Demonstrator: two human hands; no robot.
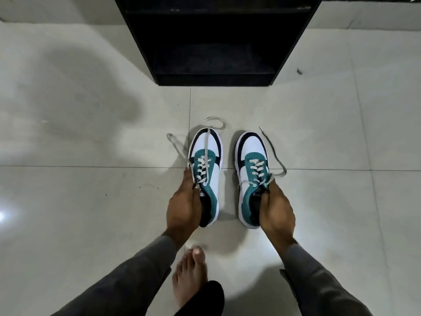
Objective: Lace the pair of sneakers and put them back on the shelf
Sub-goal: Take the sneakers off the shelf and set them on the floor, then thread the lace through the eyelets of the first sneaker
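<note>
Two white, teal and navy sneakers stand side by side on the tiled floor, toes pointing at the shelf. My left hand (184,207) grips the left sneaker (206,156) at its collar, fingers inside the opening. My right hand (276,209) grips the right sneaker (251,156) the same way. Both shoes are laced through their eyelets. Loose grey lace ends (175,144) trail over the left shoe's toe and off its left side. The right shoe's lace end (276,159) curls out on the floor to the right. The black shelf (214,78) stands ahead, its lowest compartment dark.
My bare foot (190,273) rests on the floor below the shoes, with a dark trouser leg beside it. A small dark speck (299,71) lies on the tiles right of the shelf. Pale tiled floor spreads on both sides.
</note>
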